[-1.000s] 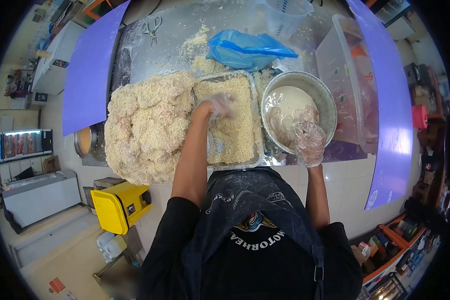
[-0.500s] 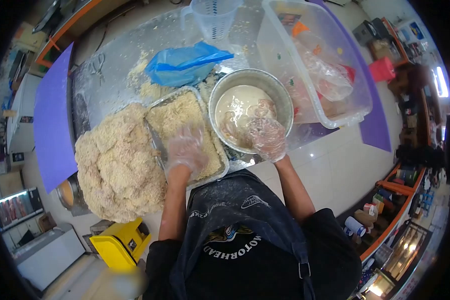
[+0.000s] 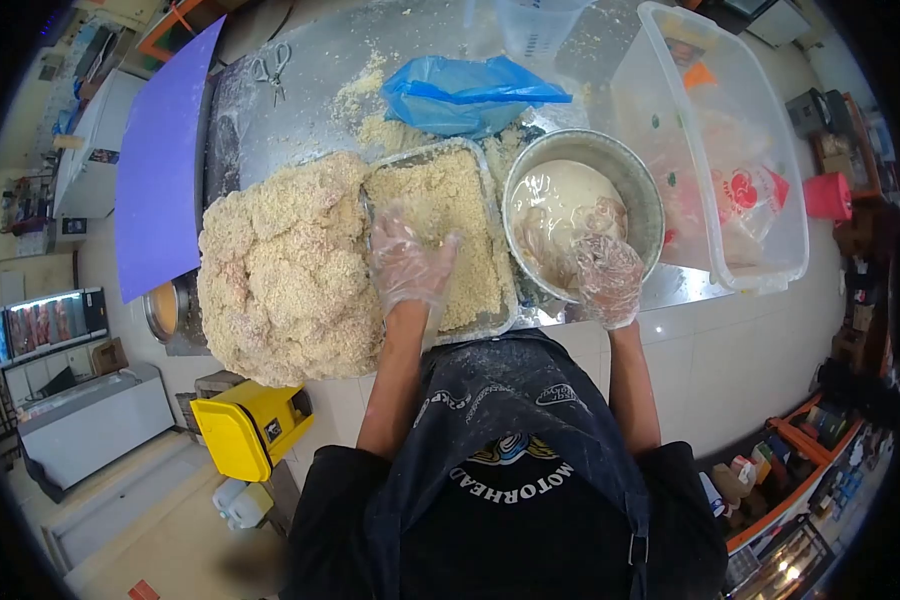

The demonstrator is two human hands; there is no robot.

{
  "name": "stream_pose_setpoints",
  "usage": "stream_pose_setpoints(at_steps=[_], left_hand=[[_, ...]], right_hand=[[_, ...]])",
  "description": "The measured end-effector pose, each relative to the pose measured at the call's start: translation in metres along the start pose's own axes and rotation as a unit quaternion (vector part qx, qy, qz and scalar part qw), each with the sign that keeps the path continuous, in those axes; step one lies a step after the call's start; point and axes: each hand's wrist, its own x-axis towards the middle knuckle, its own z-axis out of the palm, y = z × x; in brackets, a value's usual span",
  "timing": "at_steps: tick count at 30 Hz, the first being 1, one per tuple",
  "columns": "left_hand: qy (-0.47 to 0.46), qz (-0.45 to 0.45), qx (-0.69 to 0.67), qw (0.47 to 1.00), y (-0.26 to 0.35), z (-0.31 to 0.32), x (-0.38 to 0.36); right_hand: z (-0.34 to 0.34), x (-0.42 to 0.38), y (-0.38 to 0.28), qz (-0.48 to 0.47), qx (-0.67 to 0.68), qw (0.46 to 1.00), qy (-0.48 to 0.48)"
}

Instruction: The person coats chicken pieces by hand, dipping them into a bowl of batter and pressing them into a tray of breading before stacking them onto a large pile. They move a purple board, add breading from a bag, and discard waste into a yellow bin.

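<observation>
My left hand [image 3: 410, 262], in a clear plastic glove, is over the left side of a metal tray [image 3: 511, 296] of pale crumbs [image 3: 467, 225]. Its thumb stands apart; the fingertips are slightly blurred. Against the tray's left side rises a big heap of crumb-coated pieces [image 3: 285, 270]. My right hand [image 3: 610, 278], its glove smeared with batter, reaches over the near rim of a round metal pot [image 3: 654, 205]. Its fingers are curled, and their tips are hidden. White batter [image 3: 565, 185] fills the pot's bottom, with wet raw meat pieces [image 3: 602, 217] beside those fingers.
A blue plastic bag [image 3: 470, 95] lies behind the tray. To the pot's right stands a clear plastic bin [image 3: 705, 190] holding plastic bags. Scissors [image 3: 272, 72] and a measuring jug [image 3: 542, 25] are farther back. A purple board [image 3: 165, 165] edges the table's left.
The view has turned, so the table's things sit farther right in the picture. My left hand has shifted a little toward the tray's left edge. My right hand stays at the pot.
</observation>
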Motion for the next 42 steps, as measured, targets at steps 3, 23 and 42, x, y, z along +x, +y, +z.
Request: stream_pose_setpoints(at_steps=[3,23,42], left_hand=[[-0.194,0.013,0.134,0.972,-0.004,0.010,-0.015],[0.093,0.101,0.190,0.972,-0.008,0.058,0.071],[0.143,0.170,0.026,0.975,-0.053,0.089,0.062]], right_hand=[[0.000,0.004,-0.001,0.000,-0.014,1.000,0.005],[0.007,-0.012,0.000,0.111,-0.003,0.994,-0.018],[0.004,-0.005,-0.004,0.019,-0.004,0.999,0.027]])
